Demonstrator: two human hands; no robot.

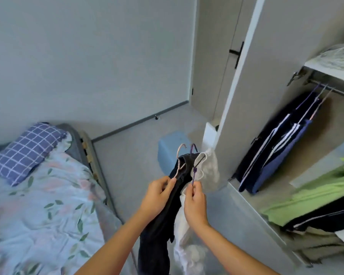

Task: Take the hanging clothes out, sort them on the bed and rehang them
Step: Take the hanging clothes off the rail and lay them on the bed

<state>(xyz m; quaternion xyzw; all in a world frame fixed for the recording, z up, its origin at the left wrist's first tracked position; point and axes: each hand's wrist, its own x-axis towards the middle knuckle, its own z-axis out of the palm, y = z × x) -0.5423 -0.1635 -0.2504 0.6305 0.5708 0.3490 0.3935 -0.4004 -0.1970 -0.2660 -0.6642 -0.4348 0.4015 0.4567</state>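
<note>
Both hands are raised in front of the person, between the bed and the open wardrobe, each holding a hanger with a garment on it. The left hand [157, 197] pinches the neck of a pale pink hanger [180, 155] between thumb and fingers; a dark garment [163, 225] hangs from it and drops down past the left forearm. The right hand [195, 205] pinches the stem of a purple hanger [193, 167], fingers curled round it, and a white garment [207, 171] hangs from that one, just beside the dark one and touching it. The two hooks stand close together, pointing up and away from the person. The bed [38, 205] lies to the left with a floral cover, and a blue checked pillow [26, 151] rests at its far end. In the wardrobe [246, 116] on the right, dark blue clothes with white stripes [276, 149] hang from the rail [326, 87] on several hangers. On the wardrobe's lower shelf lies a pile of folded clothes, a green piece [316, 195] on top. A light blue box [171, 147] stands on the floor beyond the hands.
</note>
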